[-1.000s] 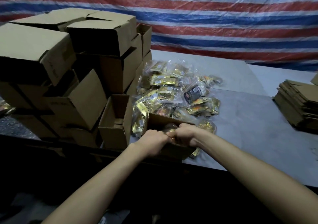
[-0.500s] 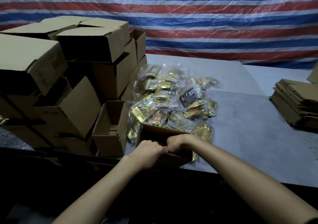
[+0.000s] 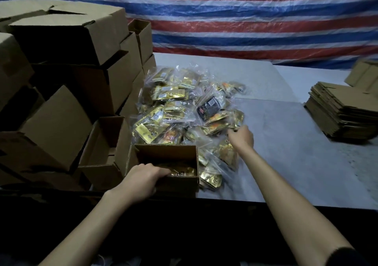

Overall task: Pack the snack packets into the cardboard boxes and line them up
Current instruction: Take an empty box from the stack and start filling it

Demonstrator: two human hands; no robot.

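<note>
Here, a red, white and blue striped tarpaulin [image 3: 245,16] hangs as the backdrop behind a grey table [image 3: 296,159]. At the left of the table, closed cardboard boxes [image 3: 67,38] are heaped in an uneven pile, several of them tilted. A loose pile of snack packets [image 3: 180,106], mostly gold foil in clear bags with one dark packet [image 3: 208,109] among them, lies at mid-table, touching the foot of the boxes. A stack of flattened cartons [image 3: 343,112] sits well apart at the right edge.

The open box [image 3: 180,182] being filled stands upright at the near table edge, just in front of the pile, with gold packets [image 3: 182,170] visible inside it. A second open box [image 3: 98,167] stands just beside it on the left.

The left hand [image 3: 141,180] grips the near wall of the open box, fingers curled over the rim with their tips inside. The right hand [image 3: 241,137] reaches to the right margin of the pile, fingers curled towards a gold packet [image 3: 237,120]; motion blur leaves it unclear whether they have closed on it.
</note>
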